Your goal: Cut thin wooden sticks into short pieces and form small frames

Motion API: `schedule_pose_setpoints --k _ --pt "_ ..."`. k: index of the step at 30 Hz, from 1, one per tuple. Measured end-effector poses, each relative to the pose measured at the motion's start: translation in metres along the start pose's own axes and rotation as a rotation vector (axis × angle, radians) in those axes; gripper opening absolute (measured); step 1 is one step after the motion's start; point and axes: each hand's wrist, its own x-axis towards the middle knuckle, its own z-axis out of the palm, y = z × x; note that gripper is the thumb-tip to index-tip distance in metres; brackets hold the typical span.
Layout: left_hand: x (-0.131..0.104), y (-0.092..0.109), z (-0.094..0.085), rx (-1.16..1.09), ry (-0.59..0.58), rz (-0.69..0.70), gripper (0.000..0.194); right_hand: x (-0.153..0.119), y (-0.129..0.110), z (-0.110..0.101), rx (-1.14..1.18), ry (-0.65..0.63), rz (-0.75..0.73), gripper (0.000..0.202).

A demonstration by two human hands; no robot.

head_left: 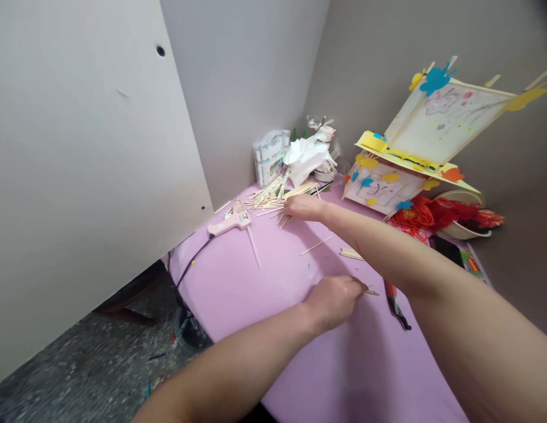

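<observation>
My right hand [303, 208] reaches across to the pile of thin wooden sticks [268, 197] at the back of the pink table. Its fingertips are hidden, so what it touches is unclear. Nearer to me, my left hand [335, 299] is closed round some short wooden sticks [371, 292], whose ends poke out to the right. One loose stick [316, 245] lies between the hands, and a small bundle of sticks [351, 254] lies by my right forearm. A pink glue gun [231, 221] rests left of the pile, its cord running off the table's left edge.
Red-handled pliers [397, 305] lie beneath my right forearm. A paper lantern [449, 117] with flower cutouts stands at the back right, near red yarn [423, 215] and a black phone [446, 251]. White tissue [307, 155] and a marker pack [271, 157] sit by the wall [255, 70].
</observation>
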Motion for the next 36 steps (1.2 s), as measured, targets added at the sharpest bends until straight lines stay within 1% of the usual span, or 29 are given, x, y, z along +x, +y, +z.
schedule_pose_setpoints --k 3,5,6,7,9,11,13,15,16,17,19,21,22,24,28,31,36 --pt "0.000 0.000 0.000 -0.007 0.007 -0.010 0.031 -0.004 -0.001 0.001 0.002 -0.028 0.023 0.019" --pt "0.000 0.001 0.000 -0.013 0.009 -0.019 0.031 -0.009 -0.004 -0.002 0.021 0.000 0.041 0.020" --pt "0.000 0.002 -0.001 -0.020 0.013 -0.022 0.030 -0.012 -0.006 -0.004 0.040 0.033 0.060 0.020" --pt "0.000 0.003 -0.002 -0.030 0.024 -0.023 0.029 -0.018 -0.008 -0.006 0.070 0.085 0.100 0.020" --pt "0.000 0.004 -0.005 -0.070 0.067 -0.025 0.028 -0.038 -0.015 -0.012 0.176 0.251 0.256 0.018" --pt "0.000 0.004 -0.007 -0.129 0.130 -0.044 0.026 -0.071 -0.027 -0.016 0.344 0.471 0.516 0.013" --pt "0.001 0.005 -0.009 -0.187 0.195 -0.090 0.023 -0.114 -0.048 -0.016 0.517 0.666 0.792 0.005" --pt "0.002 0.005 -0.009 -0.245 0.241 -0.150 0.025 -0.158 -0.078 -0.011 0.744 0.758 0.988 0.005" --pt "0.003 0.004 -0.009 -0.279 0.259 -0.181 0.028 -0.178 -0.096 -0.008 0.885 0.773 1.045 0.007" --pt "0.004 0.004 -0.009 -0.317 0.273 -0.206 0.029 -0.194 -0.114 -0.003 1.010 0.758 1.078 0.008" --pt "0.006 0.002 -0.007 -0.401 0.298 -0.239 0.028 -0.215 -0.147 0.008 1.184 0.734 1.122 0.011" --pt "0.008 0.001 -0.007 -0.470 0.304 -0.238 0.021 -0.222 -0.172 0.019 1.243 0.722 1.123 0.015" --pt "0.009 0.000 -0.006 -0.493 0.289 -0.229 0.018 -0.221 -0.180 0.024 1.235 0.722 1.113 0.016" --pt "0.011 -0.001 -0.007 -0.518 0.239 -0.211 0.018 -0.217 -0.188 0.031 1.162 0.730 1.091 0.019" --pt "0.013 -0.003 -0.009 -0.508 0.168 -0.238 0.019 -0.208 -0.191 0.038 0.966 0.705 1.081 0.017" --pt "0.014 -0.004 -0.008 -0.450 0.133 -0.263 0.020 -0.205 -0.194 0.042 0.898 0.700 1.095 0.014" --pt "0.014 -0.003 -0.007 -0.448 0.129 -0.258 0.019 -0.203 -0.199 0.049 0.811 0.714 1.071 0.012"
